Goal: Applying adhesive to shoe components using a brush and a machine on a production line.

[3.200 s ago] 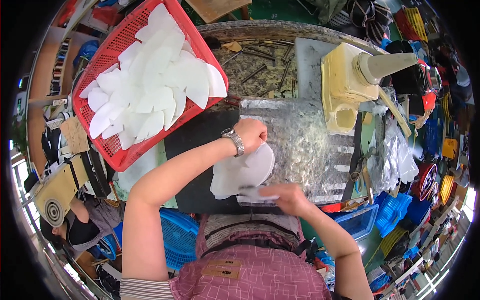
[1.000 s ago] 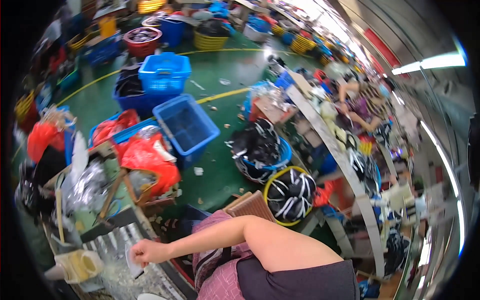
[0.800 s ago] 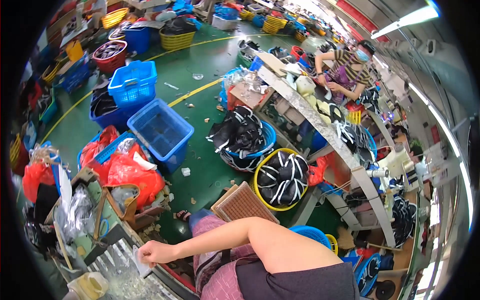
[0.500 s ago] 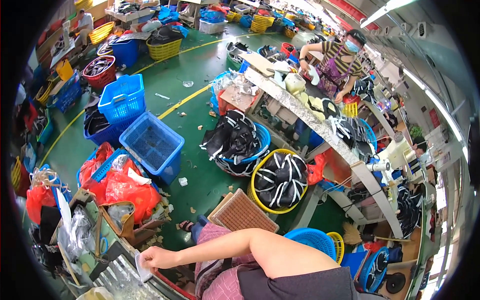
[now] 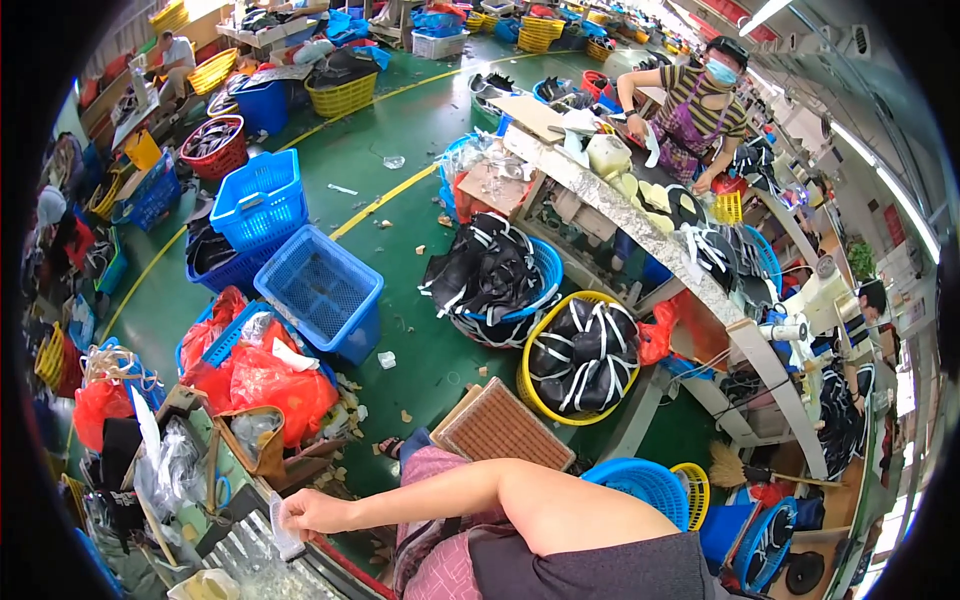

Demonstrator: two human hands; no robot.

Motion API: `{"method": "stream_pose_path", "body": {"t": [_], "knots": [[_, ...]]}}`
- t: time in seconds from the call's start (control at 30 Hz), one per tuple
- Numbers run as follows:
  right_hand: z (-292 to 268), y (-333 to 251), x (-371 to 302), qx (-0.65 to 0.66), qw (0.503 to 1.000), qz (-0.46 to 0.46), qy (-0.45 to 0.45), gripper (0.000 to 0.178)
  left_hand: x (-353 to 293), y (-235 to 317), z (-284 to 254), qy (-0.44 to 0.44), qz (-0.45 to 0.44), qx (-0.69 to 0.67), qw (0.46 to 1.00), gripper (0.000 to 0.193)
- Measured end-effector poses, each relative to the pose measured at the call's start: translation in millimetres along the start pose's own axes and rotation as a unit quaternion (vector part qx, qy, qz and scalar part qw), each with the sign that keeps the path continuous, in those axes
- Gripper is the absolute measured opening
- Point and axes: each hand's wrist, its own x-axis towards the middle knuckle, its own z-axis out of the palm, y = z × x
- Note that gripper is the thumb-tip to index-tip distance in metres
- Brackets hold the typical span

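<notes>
My right hand (image 5: 318, 511) reaches across to the workbench at the lower left, its fingers closed in a pinch. Between them hangs a thin, pale, translucent piece (image 5: 285, 528) whose exact kind I cannot make out. Just below it on the bench lie white strips (image 5: 240, 548) side by side on a dark surface. Scissors with a blue handle (image 5: 222, 492) rest farther back, beside a clump of clear plastic (image 5: 178, 465). My left hand is not in view.
Red plastic bags (image 5: 275, 385) fill a basket behind the bench. A blue crate (image 5: 320, 290) and a yellow basket of black-and-white pieces (image 5: 585, 355) stand on the green floor. A wooden-beaded seat (image 5: 508, 428) is beside my legs. Across the aisle, a masked co-worker (image 5: 700, 120) handles pieces at a table.
The whole view has shifted, so the surroundings appear farther right. My right hand stays near the same place over the bench, still pinching the pale piece. The co-worker's head and arms have moved slightly.
</notes>
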Motion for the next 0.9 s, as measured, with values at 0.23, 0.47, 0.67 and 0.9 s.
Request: {"method": "stream_pose_path", "body": {"t": [0.23, 0.47, 0.67, 0.9], "knots": [[-16.3, -12.8, -13.2, -0.011, 1.000, -0.014, 0.015, 0.011, -21.3, 39.7, 26.9, -0.037, 0.095, -0.124, 0.987, 0.039], [-26.5, -19.3, -24.8, -0.005, 1.000, -0.008, 0.029, 0.010, -29.2, 67.3, 27.1, -0.093, 0.060, -0.193, 0.975, 0.040], [-21.2, -13.5, -26.4, -0.009, 0.999, -0.032, 0.035, 0.008, -60.9, 46.9, 47.3, -0.147, 0.114, -0.261, 0.947, 0.053], [-14.7, -14.2, -31.0, -0.030, 0.999, -0.006, 0.023, 0.008, -103.8, 49.9, 39.6, -0.213, 0.147, -0.058, 0.964, 0.045]]}}
